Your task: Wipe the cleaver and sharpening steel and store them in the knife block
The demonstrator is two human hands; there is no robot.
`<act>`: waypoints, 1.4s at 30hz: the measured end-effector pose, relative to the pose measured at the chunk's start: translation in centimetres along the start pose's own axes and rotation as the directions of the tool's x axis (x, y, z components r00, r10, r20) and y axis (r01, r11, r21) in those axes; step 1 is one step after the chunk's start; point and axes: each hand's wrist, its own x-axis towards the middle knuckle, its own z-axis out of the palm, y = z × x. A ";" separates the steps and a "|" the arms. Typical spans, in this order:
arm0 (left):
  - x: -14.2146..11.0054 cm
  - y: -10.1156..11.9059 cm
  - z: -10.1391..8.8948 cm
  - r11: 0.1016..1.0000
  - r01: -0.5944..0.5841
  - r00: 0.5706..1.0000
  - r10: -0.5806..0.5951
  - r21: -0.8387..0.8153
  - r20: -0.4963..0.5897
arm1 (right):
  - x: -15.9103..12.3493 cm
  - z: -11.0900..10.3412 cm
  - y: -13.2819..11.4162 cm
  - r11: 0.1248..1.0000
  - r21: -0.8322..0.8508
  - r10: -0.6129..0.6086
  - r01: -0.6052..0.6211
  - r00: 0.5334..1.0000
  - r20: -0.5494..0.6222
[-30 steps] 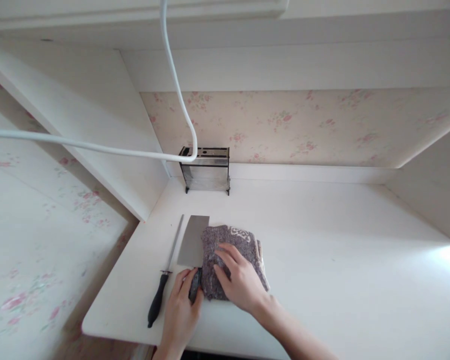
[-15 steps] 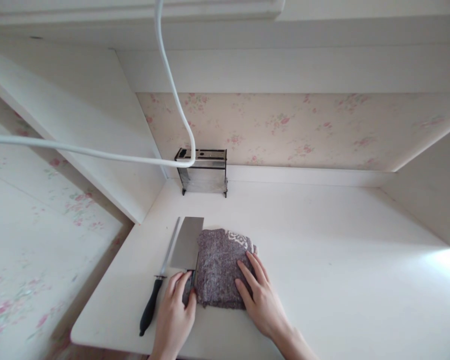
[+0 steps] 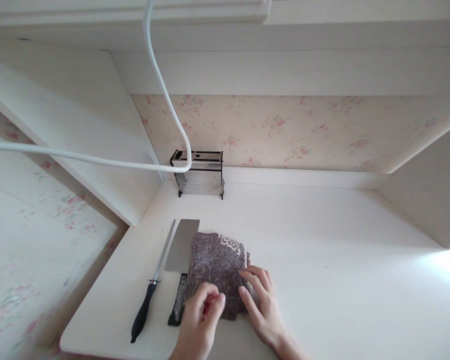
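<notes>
A folded grey-purple cloth (image 3: 213, 260) with a white pattern along its far right edge lies on the white table. My left hand (image 3: 200, 320) is over its near left part, fingers curled in and thumb close to them; nothing shows between them. At the cloth's right edge, my right hand (image 3: 260, 305) rests its fingertips and thumb on the fabric, fingers apart. Just left of the cloth lies a cleaver (image 3: 182, 245), its dark, worn handle (image 3: 179, 300) toward me. Further left is a sharpening steel (image 3: 144, 307) with a black handle.
A knife block (image 3: 200, 175) with a black frame and clear sides stands at the back of the table (image 3: 303, 225). A white cable (image 3: 168, 95) hangs in front of the view. White panels (image 3: 71, 115) enclose the table's left side, with a shelf overhead.
My left hand has left the cleaver's handle and moved right, over the cloth, its fingers curling. My right hand has drawn slightly back toward the cloth's right edge. The view has shifted slightly.
</notes>
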 end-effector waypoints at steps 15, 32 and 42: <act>2.8 0.8 6.5 0.993 0.075 0.828 -0.011 -0.091 0.560 | 0.0 0.4 1.4 0.913 0.275 0.299 -0.300 0.953 0.046; 2.5 -0.2 6.7 0.993 0.063 0.853 -0.003 -0.098 0.522 | 0.6 0.8 1.4 0.938 0.156 0.296 -0.308 0.950 0.097; 2.6 0.4 6.7 0.993 0.073 0.856 -0.015 -0.092 0.517 | 0.5 0.8 1.4 0.946 0.134 0.283 -0.295 0.954 0.101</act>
